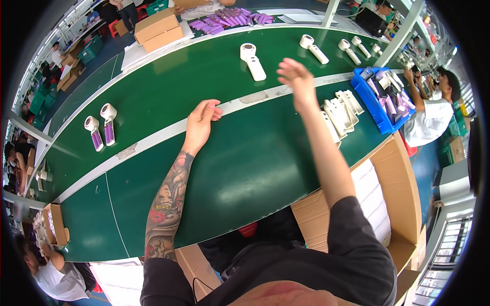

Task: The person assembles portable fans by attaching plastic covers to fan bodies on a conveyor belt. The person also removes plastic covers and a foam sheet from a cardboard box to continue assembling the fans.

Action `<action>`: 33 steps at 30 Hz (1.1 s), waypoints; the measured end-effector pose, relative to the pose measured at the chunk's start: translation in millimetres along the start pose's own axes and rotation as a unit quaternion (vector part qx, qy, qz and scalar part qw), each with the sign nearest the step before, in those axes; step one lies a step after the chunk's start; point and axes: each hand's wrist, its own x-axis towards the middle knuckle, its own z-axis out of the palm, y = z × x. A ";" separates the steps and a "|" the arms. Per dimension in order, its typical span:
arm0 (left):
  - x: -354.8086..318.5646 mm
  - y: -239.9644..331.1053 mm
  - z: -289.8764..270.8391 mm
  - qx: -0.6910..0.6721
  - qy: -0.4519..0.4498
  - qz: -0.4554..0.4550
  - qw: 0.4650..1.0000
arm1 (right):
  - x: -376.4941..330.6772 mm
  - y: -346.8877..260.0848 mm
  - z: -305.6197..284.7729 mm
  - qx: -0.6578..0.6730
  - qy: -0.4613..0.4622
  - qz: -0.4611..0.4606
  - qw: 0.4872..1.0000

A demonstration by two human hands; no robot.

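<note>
Nearest: person's dark sleeves at the lower edge. Open cardboard box (403, 178) lower right, by the table's near edge, white layered material (370, 196) inside. Green table (245, 168) spans the middle, mostly bare surface. Small carton (59, 225) at its far left end.

Left hand (200, 122): over the pale rail (153, 133) along the table's far edge. Fingers loosely curled, thumb a bit off them, nothing visible in the grip. Can't tell if it touches the rail.

Stack of white shells (341, 116) on the table, right of the right forearm, pieces overlapping. Blue bin (371, 109) just beside it, further right, tilted in view, loaded with purple, white and black parts.

Right hand (297, 81): reaches past the rail, over the green belt (168, 86). Fingers extended and slightly apart, holding nothing visible.

Main item: white handheld device (255, 68), round head, lying flat on the belt, near the right hand's fingertips, left of them, not touching.

Also on the belt: two devices with purple handles (109, 133) side by side, well left of the left hand; row of white devices (318, 54) off to the right.

Beyond the belt: heap of purple parts (224, 21), brown carton (163, 38) left of it. Co-worker in white (431, 120) at far right, past the bin.
</note>
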 end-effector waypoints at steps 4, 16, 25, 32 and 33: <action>2.3 -1.5 4.6 0.009 0.003 0.009 1.000 | 41.4 -54.3 -98.3 -0.376 0.026 -0.075 0.923; -2.9 8.1 0.4 0.058 0.005 0.023 0.998 | 35.3 -58.6 -202.8 -0.785 0.006 -0.017 0.619; -2.9 16.1 1.0 0.059 -0.005 0.019 0.998 | 79.1 -90.5 -164.9 -0.822 0.054 -0.066 0.563; -1.3 4.3 -16.3 0.057 0.088 0.063 0.992 | 29.1 -23.9 23.9 -0.161 -0.130 0.058 0.977; 0.0 6.2 -17.3 0.117 0.112 0.081 0.983 | 12.4 -8.1 45.4 -0.051 -0.196 0.115 0.972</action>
